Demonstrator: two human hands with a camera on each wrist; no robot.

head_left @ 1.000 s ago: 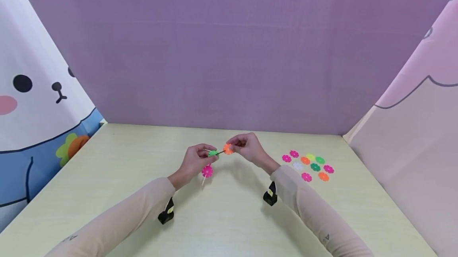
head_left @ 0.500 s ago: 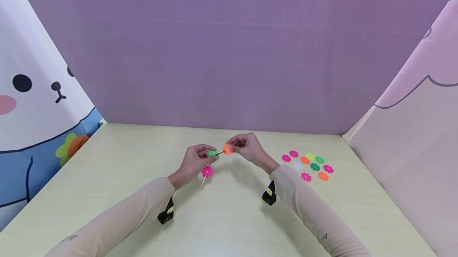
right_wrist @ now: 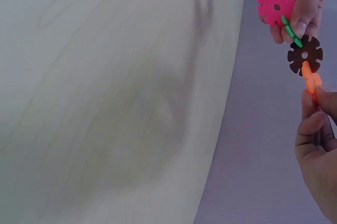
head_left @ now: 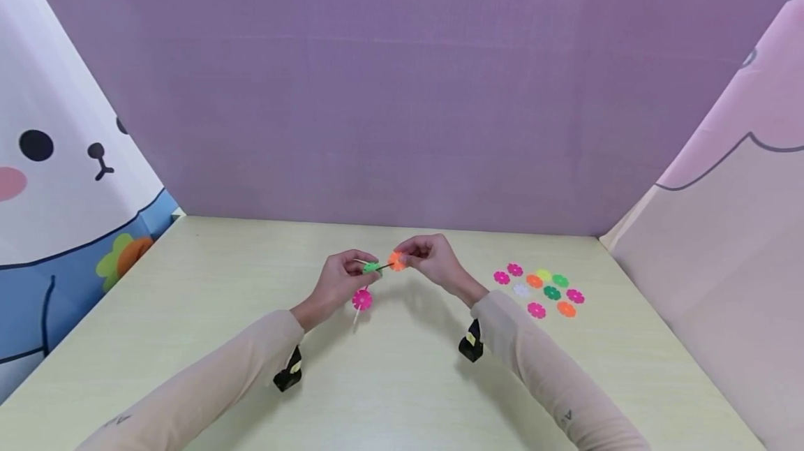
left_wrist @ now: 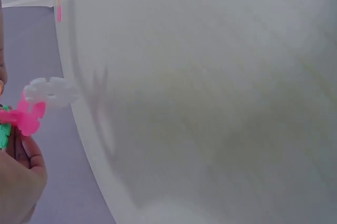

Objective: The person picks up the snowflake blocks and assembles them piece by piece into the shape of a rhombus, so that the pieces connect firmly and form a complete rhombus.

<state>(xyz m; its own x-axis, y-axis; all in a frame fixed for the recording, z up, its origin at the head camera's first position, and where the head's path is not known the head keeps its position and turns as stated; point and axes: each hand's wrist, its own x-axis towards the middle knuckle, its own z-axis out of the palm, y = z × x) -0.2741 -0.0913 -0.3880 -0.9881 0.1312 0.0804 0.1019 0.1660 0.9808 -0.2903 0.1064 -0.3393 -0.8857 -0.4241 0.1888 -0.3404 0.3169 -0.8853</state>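
A chain of notched snowflake discs hangs between the two hands above the table. My left hand (head_left: pixel 336 282) pinches the green disc (head_left: pixel 372 267) between thumb and fingers. From there a pink disc (head_left: pixel 361 299) and other linked pieces dangle, ending in a white disc (left_wrist: pixel 39 93). On the other side a dark brown disc (right_wrist: pixel 296 57) joins the green one to an orange disc (right_wrist: pixel 312 81). My right hand (head_left: pixel 435 260) grips that orange disc by its outer edge, thumb against curled fingers. In the right wrist view, the orange disc sits edge-on in the brown disc's lower rim.
Several loose discs lie flat on the table to the right, among them a dark green disc (head_left: pixel 552 292), a white disc (head_left: pixel 521 290) and an orange disc (head_left: pixel 567 309). A purple panel (head_left: pixel 402 88) rises behind the pale table (head_left: pixel 402 381). Printed cloths flank both sides.
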